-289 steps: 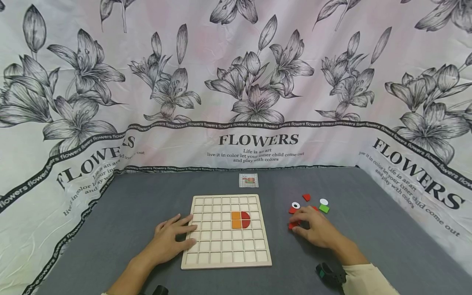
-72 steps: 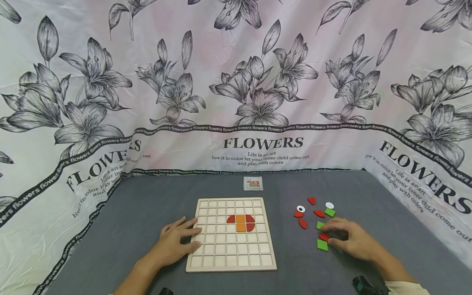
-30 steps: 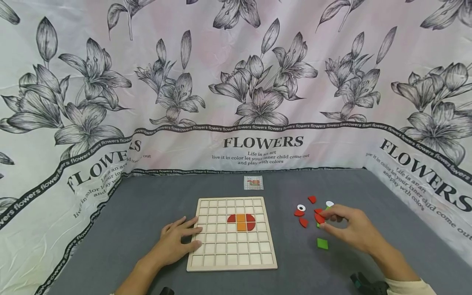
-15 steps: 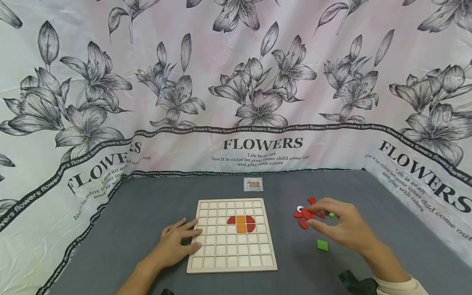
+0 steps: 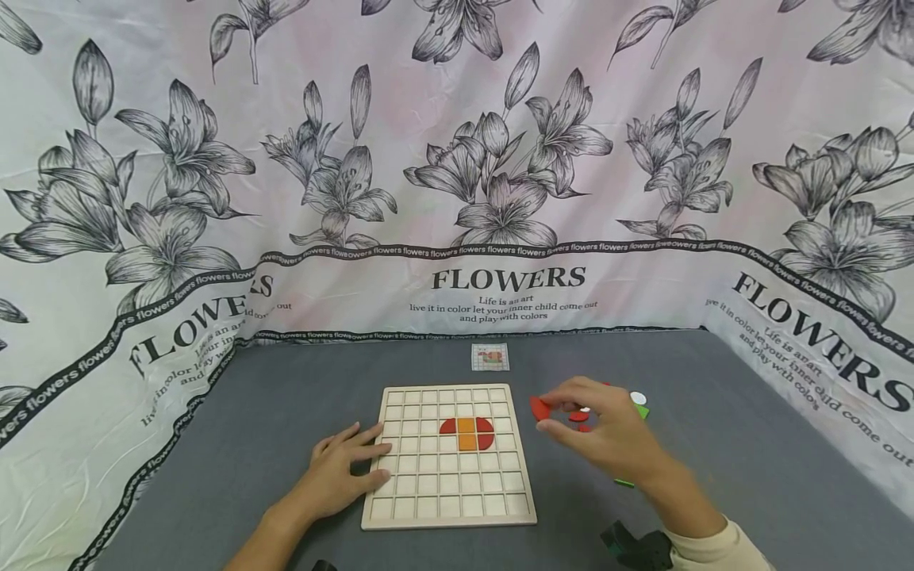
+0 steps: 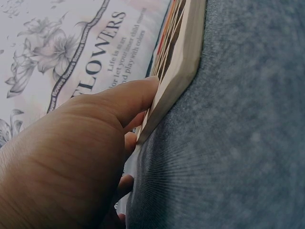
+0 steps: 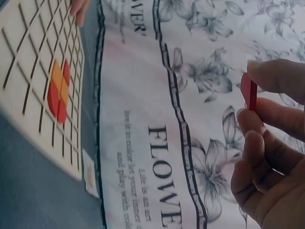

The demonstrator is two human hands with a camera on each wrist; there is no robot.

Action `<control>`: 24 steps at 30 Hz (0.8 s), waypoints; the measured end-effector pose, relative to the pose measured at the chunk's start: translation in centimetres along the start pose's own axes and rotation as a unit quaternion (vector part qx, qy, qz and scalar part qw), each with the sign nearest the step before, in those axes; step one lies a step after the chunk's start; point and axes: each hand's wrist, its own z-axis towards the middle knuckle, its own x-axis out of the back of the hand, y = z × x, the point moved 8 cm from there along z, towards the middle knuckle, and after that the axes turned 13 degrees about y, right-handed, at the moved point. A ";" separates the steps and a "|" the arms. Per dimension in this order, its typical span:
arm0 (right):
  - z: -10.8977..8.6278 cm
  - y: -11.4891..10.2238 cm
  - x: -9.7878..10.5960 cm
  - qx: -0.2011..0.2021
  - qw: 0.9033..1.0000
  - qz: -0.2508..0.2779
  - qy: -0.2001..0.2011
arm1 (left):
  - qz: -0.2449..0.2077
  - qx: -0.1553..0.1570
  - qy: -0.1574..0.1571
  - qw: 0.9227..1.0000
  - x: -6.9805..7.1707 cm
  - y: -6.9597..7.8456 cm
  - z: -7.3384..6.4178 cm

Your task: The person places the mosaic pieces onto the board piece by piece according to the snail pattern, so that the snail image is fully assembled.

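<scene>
A wooden grid board lies on the grey cloth. Two orange square tiles sit in its cells, with red quarter-round tiles at their right and one more at the upper left. My left hand rests on the board's left edge with fingers spread; the left wrist view shows the thumb against that edge. Just right of the board, my right hand pinches a red quarter-round tile in the air. In the right wrist view this red tile is held between thumb and fingertips.
Loose pieces lie partly hidden by the right hand: red tiles, a white disc and green tiles. Behind the board lies a small pattern card. A flower-print cloth hangs at the back.
The right hand picked up a red quarter-round tile from beside the green pieces and carried it left toward the board. Earlier, a red tile was added left of the orange squares. The left hand stayed on the board.
</scene>
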 end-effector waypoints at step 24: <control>1.1 0.9 -8.4 -0.076 0.997 0.026 0.015 | 0.002 0.004 0.002 1.000 0.0 -0.1 0.0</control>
